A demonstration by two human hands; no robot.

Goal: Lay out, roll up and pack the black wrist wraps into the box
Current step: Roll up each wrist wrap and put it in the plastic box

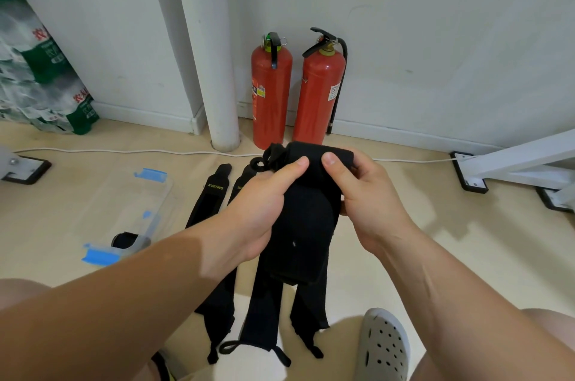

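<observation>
Left hand: the left hand (264, 203) is clamped on the left side of the held wrist wrap (301, 225), thumb laid across its front near the top and fingers curled behind.
Right hand: the right hand (364, 194) grips the same wrap's upper right corner, thumb on the front and fingers tucked behind the fabric.
Held wrist wrap: black, bunched into a thick fold or loose roll, raised above the floor (435, 225) between both hands. Its thumb loop (270, 156) sticks out at the upper left.
Laid-out wraps: three black strips lie side by side on the floor under the hands, lengthwise away from the person. The left strip (208, 203) shows yellow "XUEYING" lettering; the middle strip (264, 312) and right strip (311, 309) are partly hidden by the hands.
Clear plastic box (161, 194): on the floor left of the strips, open, with blue clips on its rim.
Packed wrap (126, 239): a black wrap sits in the near end of the box; whether it is rolled cannot be told.
Fire extinguishers: two red ones, (270, 91) and (317, 94), stand against the wall beyond the hands.
White pipe (214, 69): upright, just left of the extinguishers.
White cable (124, 151): runs along the floor near the wall.
Grey clog (384, 346): at the bottom, right of the strips.
</observation>
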